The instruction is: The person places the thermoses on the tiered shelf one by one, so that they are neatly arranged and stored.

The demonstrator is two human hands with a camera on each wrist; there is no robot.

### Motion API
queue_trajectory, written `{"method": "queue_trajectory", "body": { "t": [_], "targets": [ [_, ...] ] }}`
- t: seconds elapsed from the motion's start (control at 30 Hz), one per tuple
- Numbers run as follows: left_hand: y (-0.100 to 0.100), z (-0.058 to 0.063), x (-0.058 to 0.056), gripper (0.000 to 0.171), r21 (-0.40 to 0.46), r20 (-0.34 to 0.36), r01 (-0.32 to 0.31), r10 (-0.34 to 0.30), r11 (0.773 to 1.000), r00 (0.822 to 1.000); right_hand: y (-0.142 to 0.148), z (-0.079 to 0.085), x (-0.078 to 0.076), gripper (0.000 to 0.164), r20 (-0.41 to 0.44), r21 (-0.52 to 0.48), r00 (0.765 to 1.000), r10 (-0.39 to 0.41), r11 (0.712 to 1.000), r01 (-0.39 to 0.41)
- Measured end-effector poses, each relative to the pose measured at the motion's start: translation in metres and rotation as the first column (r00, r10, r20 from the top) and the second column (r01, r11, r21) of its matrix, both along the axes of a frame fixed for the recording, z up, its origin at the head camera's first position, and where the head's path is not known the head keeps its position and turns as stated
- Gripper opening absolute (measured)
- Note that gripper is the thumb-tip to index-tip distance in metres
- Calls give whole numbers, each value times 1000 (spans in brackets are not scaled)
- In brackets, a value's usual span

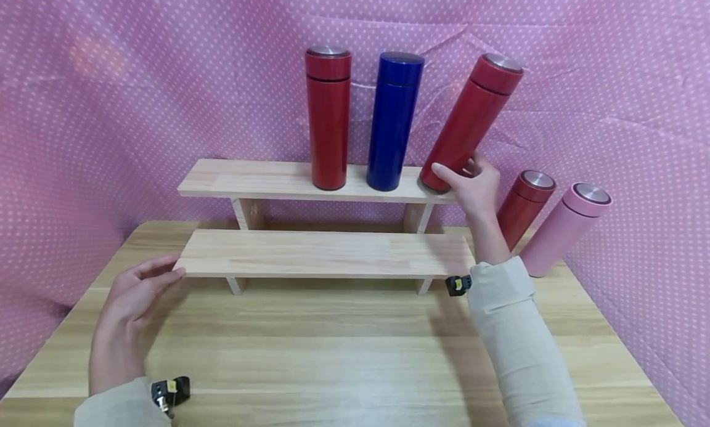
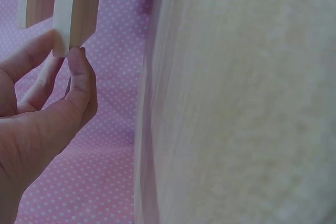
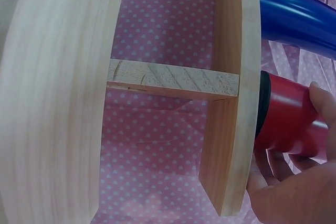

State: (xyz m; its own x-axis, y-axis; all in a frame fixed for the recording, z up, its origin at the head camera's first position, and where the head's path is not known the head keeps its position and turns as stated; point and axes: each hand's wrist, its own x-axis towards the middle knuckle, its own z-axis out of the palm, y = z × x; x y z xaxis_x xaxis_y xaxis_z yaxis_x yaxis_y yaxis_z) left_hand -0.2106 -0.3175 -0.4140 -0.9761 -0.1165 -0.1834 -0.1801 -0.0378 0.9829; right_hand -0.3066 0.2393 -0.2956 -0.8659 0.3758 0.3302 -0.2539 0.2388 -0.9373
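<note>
My right hand (image 1: pixel 480 193) grips a red thermos (image 1: pixel 468 122) low on its body, over the right end of the upper wooden shelf (image 1: pixel 249 177). This thermos leans to the right, and its base edge meets the shelf board in the right wrist view. Left of it stand a blue thermos (image 1: pixel 395 122) and another red one, both upright on that shelf. At the lower shelf's (image 1: pixel 322 254) left end, my left hand (image 1: pixel 133 294) pinches the board's corner between thumb and fingers, which the left wrist view shows close up.
Behind my right forearm, a red thermos (image 1: pixel 524 208) and a pink thermos (image 1: pixel 566 230) stand on the wooden table (image 1: pixel 322 353) to the right of the shelves. Pink dotted cloth (image 1: pixel 166 76) hangs behind and at both sides.
</note>
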Motion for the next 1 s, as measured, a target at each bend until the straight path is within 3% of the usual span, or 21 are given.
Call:
{"method": "queue_trajectory", "body": {
  "t": [0.3, 0.5, 1.0],
  "targets": [
    [1, -2, 1, 38, 59, -41, -1, 3, 998, 999, -2, 1, -6, 65, 36, 53, 999, -18, 998, 16],
    [1, -2, 0, 37, 47, -37, -8, 10, 999, 999, -3, 2, -7, 69, 59, 76, 998, -24, 997, 19],
    [1, 1, 0, 28, 119, -67, -3, 11, 993, 998, -5, 0, -9, 67, 64, 136, 998, -17, 991, 8]
  ]
}}
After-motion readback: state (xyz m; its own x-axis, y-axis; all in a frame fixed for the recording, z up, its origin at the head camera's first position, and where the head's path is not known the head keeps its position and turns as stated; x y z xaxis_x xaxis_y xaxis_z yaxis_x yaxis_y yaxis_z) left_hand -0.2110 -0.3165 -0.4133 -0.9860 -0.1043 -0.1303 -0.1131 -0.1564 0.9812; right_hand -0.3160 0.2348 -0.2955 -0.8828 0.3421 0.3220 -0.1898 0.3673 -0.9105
